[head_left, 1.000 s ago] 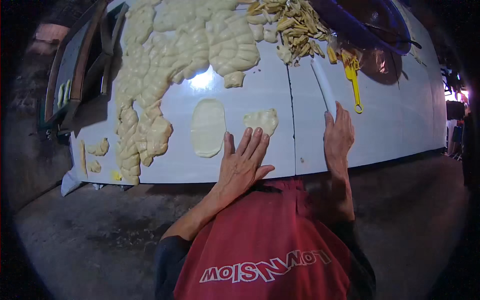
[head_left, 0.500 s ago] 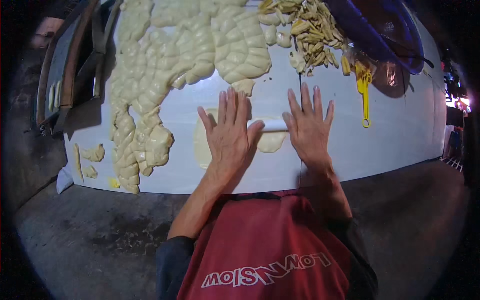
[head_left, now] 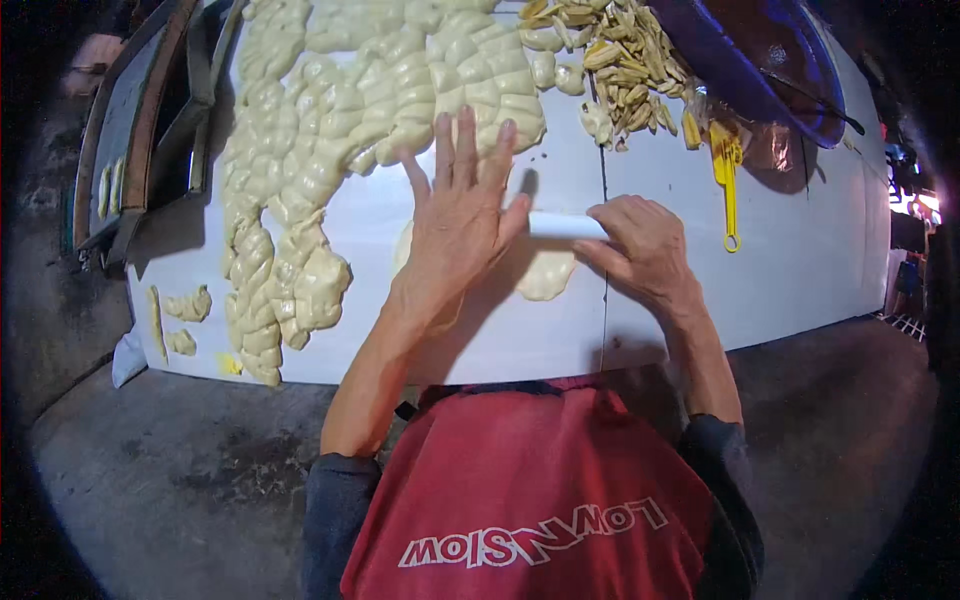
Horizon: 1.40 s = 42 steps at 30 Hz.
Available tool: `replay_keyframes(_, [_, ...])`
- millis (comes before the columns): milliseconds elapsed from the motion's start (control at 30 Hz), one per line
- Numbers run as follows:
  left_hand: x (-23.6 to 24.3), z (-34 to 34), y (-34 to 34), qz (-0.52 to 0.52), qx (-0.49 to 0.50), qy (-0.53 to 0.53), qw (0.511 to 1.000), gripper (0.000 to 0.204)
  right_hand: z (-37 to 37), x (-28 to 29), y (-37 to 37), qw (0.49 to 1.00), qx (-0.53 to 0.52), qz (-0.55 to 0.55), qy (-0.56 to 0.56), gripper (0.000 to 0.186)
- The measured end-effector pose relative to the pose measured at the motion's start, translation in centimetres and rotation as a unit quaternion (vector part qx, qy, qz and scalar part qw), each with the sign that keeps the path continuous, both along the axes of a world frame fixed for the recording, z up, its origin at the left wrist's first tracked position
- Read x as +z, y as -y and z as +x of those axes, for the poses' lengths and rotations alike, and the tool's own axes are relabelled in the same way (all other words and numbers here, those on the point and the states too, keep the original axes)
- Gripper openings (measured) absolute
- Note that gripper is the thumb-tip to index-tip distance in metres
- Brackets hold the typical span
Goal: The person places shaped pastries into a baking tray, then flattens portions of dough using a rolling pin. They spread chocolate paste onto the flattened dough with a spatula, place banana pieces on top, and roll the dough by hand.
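A white rolling pin (head_left: pixel 560 225) lies horizontally over a flattened piece of pale dough (head_left: pixel 545 278) on the table. My left hand (head_left: pixel 455 200) is open with fingers spread, over the pin's left end, which it hides; whether the palm presses on it I cannot tell. My right hand (head_left: pixel 645 250) has its fingers curled over the pin's right end. A second flat dough piece (head_left: pixel 403 245) is mostly hidden behind my left hand and arm. A large bumpy mass of soft dough (head_left: pixel 300 130) spreads left of and beyond my hands.
Beyond the right hand are pale yellow strip-like pieces (head_left: pixel 635 70), a yellow plastic tool (head_left: pixel 728 180) and a large blue basin (head_left: pixel 745 55). A wooden-framed structure (head_left: pixel 150 140) stands at the table's left end, near small dough scraps (head_left: pixel 182 305). The white table (head_left: pixel 780 250) ends just before my body.
The rolling pin, upright on the right one second ago, now lies across the dough. Since half a second ago my left hand reached farther forward and my right fingers, outstretched then, have curled over the pin.
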State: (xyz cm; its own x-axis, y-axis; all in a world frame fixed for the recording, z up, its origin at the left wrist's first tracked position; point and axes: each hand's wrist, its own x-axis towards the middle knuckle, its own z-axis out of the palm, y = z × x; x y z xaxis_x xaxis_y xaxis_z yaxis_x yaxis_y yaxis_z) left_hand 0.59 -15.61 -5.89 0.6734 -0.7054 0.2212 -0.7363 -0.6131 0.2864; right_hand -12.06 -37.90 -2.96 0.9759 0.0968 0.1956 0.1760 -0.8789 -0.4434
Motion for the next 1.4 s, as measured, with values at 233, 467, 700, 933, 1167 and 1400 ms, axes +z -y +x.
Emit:
replay_keyframes(233, [0.1,-5.0,0.0,0.013,-0.018,-0.023,0.999,0.067,-3.2,-2.3,-2.6,0.987,-0.059,-0.138,-0.065,0.063])
replay_keyframes(467, [0.6,-13.1,-4.1,0.022,-0.015,-0.102,0.994,0.070,-11.6,-3.8,-7.0,0.989,-0.093,-0.088,-0.070,0.057])
replay_keyframes(700, [2.1,-15.7,-5.6,0.076,-0.023,-0.145,0.986,0.071,-11.8,-3.1,-5.8,0.995,-0.069,-0.064,-0.031,0.057])
replay_keyframes(933, [0.3,-9.5,-2.1,0.099,0.050,-0.085,0.990,0.068,-4.9,-4.0,-4.1,0.984,-0.112,-0.132,-0.045,0.062])
replay_keyframes(1167, [-1.9,0.9,3.7,0.026,0.118,0.029,0.992,0.064,5.6,-3.4,0.4,0.961,-0.192,-0.185,0.073,0.060])
replay_keyframes(1400, [0.2,1.6,2.6,-0.095,0.104,0.058,0.988,0.066,1.2,-2.8,0.9,0.993,0.098,-0.058,-0.032,0.052])
